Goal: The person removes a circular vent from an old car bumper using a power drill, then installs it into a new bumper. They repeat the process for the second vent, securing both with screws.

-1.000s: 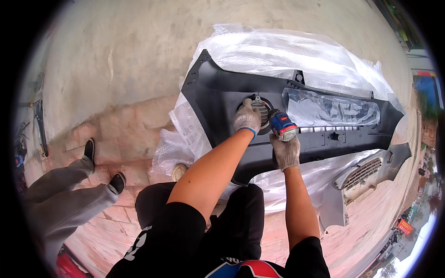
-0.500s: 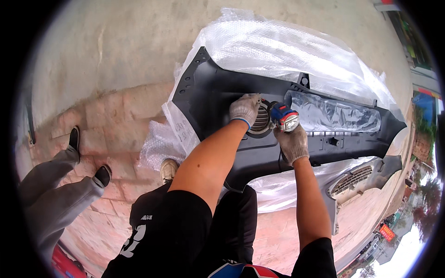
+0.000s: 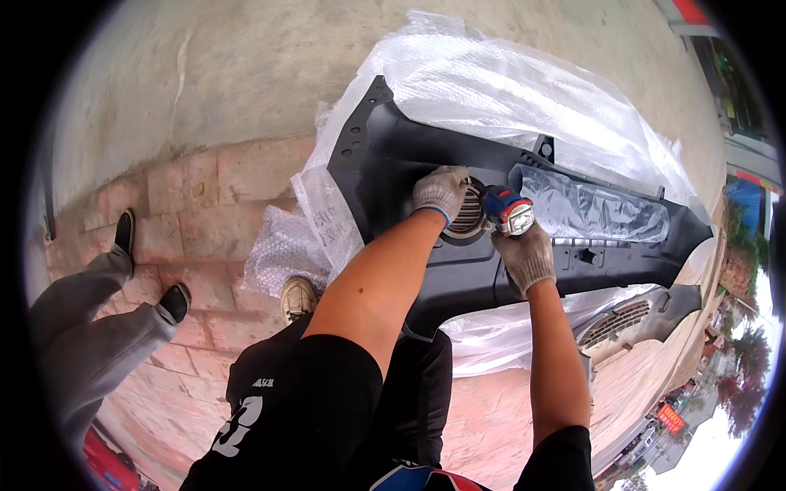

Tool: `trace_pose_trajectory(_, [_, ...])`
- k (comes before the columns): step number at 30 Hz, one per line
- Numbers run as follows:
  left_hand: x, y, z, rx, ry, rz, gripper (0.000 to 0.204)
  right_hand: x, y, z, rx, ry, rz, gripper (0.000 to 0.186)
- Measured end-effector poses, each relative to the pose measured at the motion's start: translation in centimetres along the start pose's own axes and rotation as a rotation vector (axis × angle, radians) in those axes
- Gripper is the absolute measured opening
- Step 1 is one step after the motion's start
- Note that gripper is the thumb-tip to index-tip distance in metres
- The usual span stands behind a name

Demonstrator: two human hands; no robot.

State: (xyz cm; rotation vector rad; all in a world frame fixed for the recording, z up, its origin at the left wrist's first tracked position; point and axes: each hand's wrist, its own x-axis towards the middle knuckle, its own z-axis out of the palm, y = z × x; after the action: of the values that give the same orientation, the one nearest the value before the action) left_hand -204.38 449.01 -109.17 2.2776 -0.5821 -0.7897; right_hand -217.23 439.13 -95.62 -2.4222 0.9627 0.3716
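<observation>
A black car bumper [image 3: 393, 148] lies back side up on bubble wrap [image 3: 499, 69]. A round slatted insert [image 3: 464, 217] sits in its left half. My left hand [image 3: 440, 195], in a grey knit glove, has its fingers closed on the insert's upper rim, where small details are hidden. My gloved right hand [image 3: 526, 258] grips a blue and red cordless drill [image 3: 506, 204], held over the insert's right side with its base toward me; the drill's tip is hidden. Right of it, a clear plastic bag [image 3: 598, 213] lies along the bumper.
Another weathered bumper with a slatted grille [image 3: 622, 319] lies at the right. Another person's legs [image 3: 98, 327] stand on the pink paving [image 3: 184, 237] at the left. Concrete [image 3: 246, 65] stretches beyond the wrap. My shoe [image 3: 296, 301] is by the wrap's near-left corner.
My left hand has shifted up along the insert's rim. The drill has tilted, showing more of its base, and my right hand has moved slightly. The whole view has shifted a little.
</observation>
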Motion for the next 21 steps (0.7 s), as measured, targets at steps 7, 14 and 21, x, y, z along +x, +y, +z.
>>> trace_pose_trajectory(7, [0.1,-0.4,0.3,0.017,0.011,0.075,0.037,0.0,0.3,0.7,0.06,0.059,0.014,0.038])
trace_pose_trajectory(14, [-0.9,-0.5,0.1,0.261,0.021,0.25,0.036,-2.1,0.1,0.6,0.255,0.127,0.119,0.032])
trace_pose_trajectory(21, [0.9,0.2,0.7,0.477,-0.091,0.368,0.022,-3.8,2.7,2.0,0.459,0.217,0.205,0.033])
